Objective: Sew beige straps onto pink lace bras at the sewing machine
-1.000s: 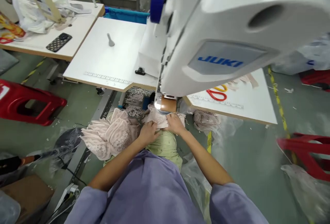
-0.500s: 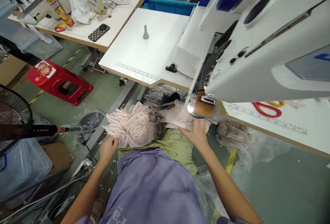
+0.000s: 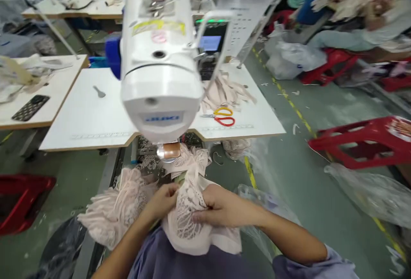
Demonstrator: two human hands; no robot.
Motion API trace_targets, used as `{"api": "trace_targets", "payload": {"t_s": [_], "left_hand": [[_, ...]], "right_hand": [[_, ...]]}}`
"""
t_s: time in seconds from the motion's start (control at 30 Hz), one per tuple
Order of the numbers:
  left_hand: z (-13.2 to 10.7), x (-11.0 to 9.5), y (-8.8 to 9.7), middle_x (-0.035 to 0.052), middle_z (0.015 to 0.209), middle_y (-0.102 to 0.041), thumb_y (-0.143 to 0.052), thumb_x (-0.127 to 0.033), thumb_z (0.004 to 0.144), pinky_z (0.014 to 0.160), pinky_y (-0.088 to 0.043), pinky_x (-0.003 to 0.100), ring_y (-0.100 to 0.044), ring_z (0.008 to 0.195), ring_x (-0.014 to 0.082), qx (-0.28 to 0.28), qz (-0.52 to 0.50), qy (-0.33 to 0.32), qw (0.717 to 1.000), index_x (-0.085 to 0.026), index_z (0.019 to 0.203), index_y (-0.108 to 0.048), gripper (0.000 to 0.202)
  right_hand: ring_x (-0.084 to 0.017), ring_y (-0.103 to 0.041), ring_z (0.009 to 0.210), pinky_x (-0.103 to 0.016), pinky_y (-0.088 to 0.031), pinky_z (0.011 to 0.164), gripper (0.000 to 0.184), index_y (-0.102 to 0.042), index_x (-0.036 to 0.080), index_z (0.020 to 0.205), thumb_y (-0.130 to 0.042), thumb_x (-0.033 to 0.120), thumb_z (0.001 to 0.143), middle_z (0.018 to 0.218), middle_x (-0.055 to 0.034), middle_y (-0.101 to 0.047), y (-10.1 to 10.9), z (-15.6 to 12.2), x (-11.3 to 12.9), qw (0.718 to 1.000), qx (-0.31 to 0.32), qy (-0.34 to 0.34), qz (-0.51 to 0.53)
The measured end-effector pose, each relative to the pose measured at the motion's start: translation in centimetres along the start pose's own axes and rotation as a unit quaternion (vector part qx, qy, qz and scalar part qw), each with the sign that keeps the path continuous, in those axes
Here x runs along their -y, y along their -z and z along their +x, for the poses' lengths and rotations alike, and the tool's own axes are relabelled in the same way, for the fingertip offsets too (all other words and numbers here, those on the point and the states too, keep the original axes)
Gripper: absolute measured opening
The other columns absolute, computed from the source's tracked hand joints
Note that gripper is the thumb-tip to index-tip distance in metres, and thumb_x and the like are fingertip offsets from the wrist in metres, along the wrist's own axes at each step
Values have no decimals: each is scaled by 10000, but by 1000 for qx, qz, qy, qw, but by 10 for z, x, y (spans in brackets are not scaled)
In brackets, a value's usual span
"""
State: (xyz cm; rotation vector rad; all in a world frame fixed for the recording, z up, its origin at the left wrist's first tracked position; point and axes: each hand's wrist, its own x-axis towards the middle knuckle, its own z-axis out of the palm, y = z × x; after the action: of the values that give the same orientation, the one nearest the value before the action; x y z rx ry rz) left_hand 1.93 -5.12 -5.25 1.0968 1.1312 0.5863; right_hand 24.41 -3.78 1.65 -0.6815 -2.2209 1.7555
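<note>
A pale pink lace bra (image 3: 188, 223) hangs in front of my body, with its white lining and lace pattern facing up. My right hand (image 3: 223, 206) grips its right side, thumb over the lace and fingers curled. At its upper left edge, the fingers of my left hand (image 3: 165, 200) are pinched together on the fabric. A pile of matching pink lace bras (image 3: 117, 208) lies to the left, partly behind my left forearm. More pink lace (image 3: 192, 159) lies just beyond my hands, beside the sewing machine's narrow end (image 3: 168, 150).
The white sewing machine (image 3: 160, 82) stands straight ahead on a white table (image 3: 99, 120). Red-and-yellow-handled scissors (image 3: 223, 117) and pink strips (image 3: 224, 93) lie to its right. Red stools (image 3: 356, 142) stand on the floor. A phone (image 3: 30, 108) lies on the left table.
My view has swung to the right. Both hands have come together on one lace bra, the left from beside the pile, the right from below the machine's end.
</note>
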Motion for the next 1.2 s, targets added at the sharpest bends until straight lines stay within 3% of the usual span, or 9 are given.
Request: {"api": "trace_targets", "payload": {"t_s": [0.13, 0.2, 0.3, 0.47, 0.6, 0.77, 0.93, 1.03, 1.2], "left_hand": [[33, 1, -16, 6, 744, -586, -652, -595, 804, 649, -432, 246, -508, 669, 137, 20, -58, 7, 998, -160, 835, -621, 438], [35, -2, -17, -9, 726, -549, -653, -579, 818, 634, -392, 223, -472, 668, 122, 12, -40, 3, 999, -157, 803, -601, 425], [32, -7, -23, -23, 655, -464, -653, -537, 844, 585, -319, 221, -409, 633, 114, 40, 21, -13, 999, -157, 670, -537, 433], [26, -5, -38, -5, 700, -497, -479, -496, 953, 634, -357, 249, -466, 687, 151, -24, 126, -70, 989, -181, 721, -523, 394], [24, -9, -38, 11, 727, -575, -433, -432, 983, 637, -390, 253, -543, 690, 167, -79, 191, -81, 975, -190, 792, -549, 330], [25, -38, -45, 52, 811, -726, -423, -283, 988, 656, -465, 273, -663, 696, 196, -44, 303, -109, 946, -184, 1285, -556, 340], [20, -71, -31, 95, 898, -767, -397, -235, 989, 729, -511, 274, -716, 797, 204, -32, 413, -282, 866, -198, 1284, -639, 383], [15, -78, -8, 74, 726, -737, -390, -272, 996, 618, -479, 258, -676, 636, 191, -149, 482, -238, 830, -174, 1345, -612, 425], [9, -78, 16, 89, 887, -791, -413, -341, 1014, 581, -441, 235, -703, 667, 186, -235, 479, -138, 835, -220, 1344, -635, 416]], "right_hand": [[-110, -565, 647, -208, -434, 614, 429, -717, 133, 879, -543, 519, 947, 724, 4, -654, 47, -25, -8, 996, 65, -52, 6], [-112, -556, 631, -215, -412, 617, 365, -718, 160, 848, -598, 498, 920, 712, 8, -654, 81, -16, -29, 982, -26, -127, -139], [-183, -628, 903, -264, -450, 784, 310, -693, 180, 1062, -475, 391, 996, 1001, -83, -701, 146, 21, -61, 858, -322, -269, -296], [-306, -574, 1127, -382, -433, 915, 324, -609, 95, 1205, -492, 276, 964, 1301, -245, -549, 241, 86, -92, 781, -431, -319, -320], [-288, -583, 1094, -349, -429, 897, 169, -654, 114, 1009, -625, 174, 855, 1167, -204, -619, 267, 99, -98, 781, -451, -312, -299], [-191, -577, 788, -277, -431, 688, 168, -581, 174, 812, -612, 318, 892, 795, -57, -623, 252, 83, -87, 826, -458, -251, -212], [-97, -457, 563, -203, -378, 469, 387, -515, 224, 808, -525, 598, 906, 714, 14, -532, 175, 59, -54, 905, -398, -91, 120], [-76, -503, 561, -174, -431, 472, 391, -561, 226, 874, -813, 482, 719, 723, 35, -569, 117, 51, -40, 864, -305, -26, 400], [-101, -628, 744, -201, -537, 629, 404, -568, 236, 1059, -814, 352, 760, 921, 2, -665, 68, 60, -40, 867, -305, -24, 392]]}}
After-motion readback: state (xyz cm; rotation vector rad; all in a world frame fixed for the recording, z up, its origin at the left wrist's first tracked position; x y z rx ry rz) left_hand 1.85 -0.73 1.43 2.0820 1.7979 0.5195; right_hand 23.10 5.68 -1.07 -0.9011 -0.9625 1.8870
